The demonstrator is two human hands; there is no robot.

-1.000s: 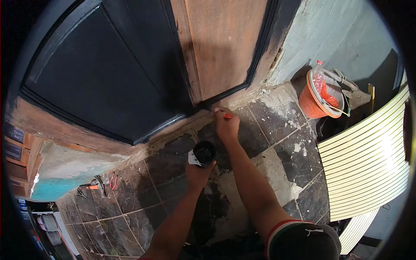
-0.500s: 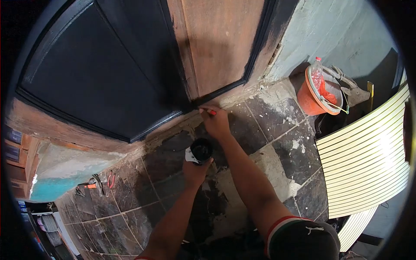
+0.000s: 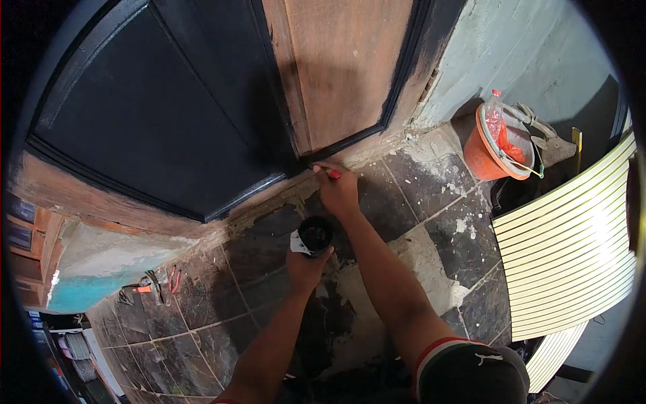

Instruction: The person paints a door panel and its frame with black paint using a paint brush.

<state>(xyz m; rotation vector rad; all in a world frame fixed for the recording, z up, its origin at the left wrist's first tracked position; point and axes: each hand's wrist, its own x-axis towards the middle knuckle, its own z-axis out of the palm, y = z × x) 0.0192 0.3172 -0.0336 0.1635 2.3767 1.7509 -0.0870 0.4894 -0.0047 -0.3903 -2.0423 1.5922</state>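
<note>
A dark cup with black paint (image 3: 315,233) and a whitish patch on its side is held by my left hand (image 3: 306,269), fingers wrapped round it. My right hand (image 3: 338,188) pinches a red-handled brush (image 3: 334,174), its tip at the lower edge of the wooden door (image 3: 343,60), where black moulding meets bare wood. The door's left panel (image 3: 168,114) is black; the right panel is bare brown wood with a black border. The brush's bristles are hardly visible.
An orange bucket (image 3: 486,151) holding a plastic bottle (image 3: 493,111) stands at the right, beside a deer-head figure (image 3: 555,149). Ribbed cream panels (image 3: 572,249) lie at the far right. Pliers (image 3: 174,279) and other tools rest on the tiled floor (image 3: 256,236) at the left.
My right hand has shifted very slightly right with the brush, and the red handle has turned a little. The whole view has moved slightly; my left hand still holds the cup.
</note>
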